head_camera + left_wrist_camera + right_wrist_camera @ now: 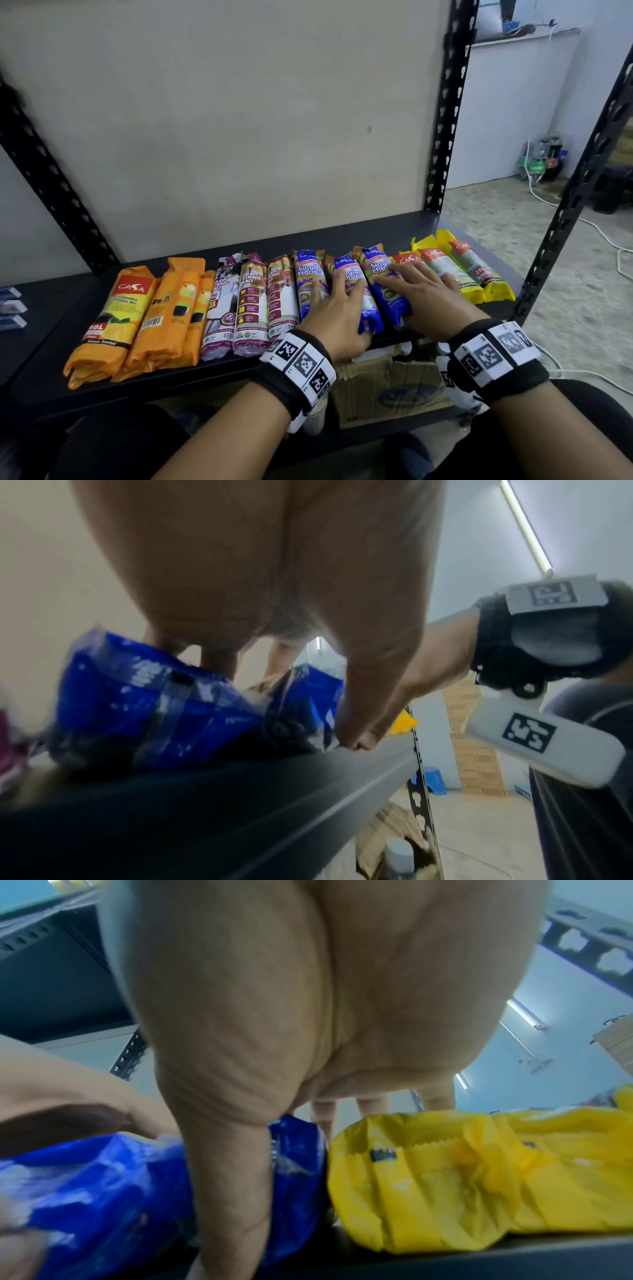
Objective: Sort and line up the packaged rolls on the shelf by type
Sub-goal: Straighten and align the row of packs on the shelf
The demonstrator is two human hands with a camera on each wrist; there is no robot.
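On the black shelf (51, 377) the rolls lie side by side: orange packs (116, 315) at the left, then purple-and-white draw-string rolls (251, 301), three blue rolls (308, 277), and yellow rolls (479, 270) at the right. My left hand (337, 305) lies flat on the middle blue roll (371, 318), fingers straight. In the left wrist view its thumb (359, 723) reaches the shelf edge beside a blue roll (304, 702). My right hand (414, 294) rests spread over the right blue roll (390, 301) and the first yellow roll (445, 1177).
Black perforated posts (448, 102) (565, 222) frame the shelf at the right, close to the yellow rolls. A cardboard box (387, 383) sits below the shelf edge. Small blue packs (12, 308) lie at the far left. A white cable (599, 233) runs across the floor.
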